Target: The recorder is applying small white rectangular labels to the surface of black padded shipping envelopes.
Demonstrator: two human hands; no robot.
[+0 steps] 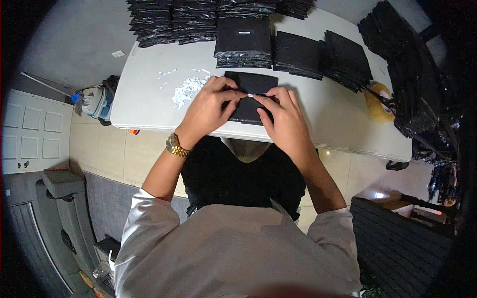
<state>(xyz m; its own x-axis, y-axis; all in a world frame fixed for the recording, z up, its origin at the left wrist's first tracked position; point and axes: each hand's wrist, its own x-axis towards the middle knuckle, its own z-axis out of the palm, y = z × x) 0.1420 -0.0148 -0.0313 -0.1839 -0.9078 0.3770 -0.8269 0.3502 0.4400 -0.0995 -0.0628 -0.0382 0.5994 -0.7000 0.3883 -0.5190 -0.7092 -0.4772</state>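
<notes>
A flat black package lies near the front edge of the white table, before my body. Across its middle is a small white label strip. The fingertips of my left hand touch the strip's left end, and those of my right hand touch its right end. Both hands rest on the package, thumbs apart from it or hard to make out. A loose pile of small white label strips lies left of my left hand. Just behind the package stands a stack of black packages, its top one bearing a similar label.
More stacks of black packages line the back of the white table. Further stacks stand behind and to the right. A roll of yellowish tape lies at the right, beside a large heap of black packages.
</notes>
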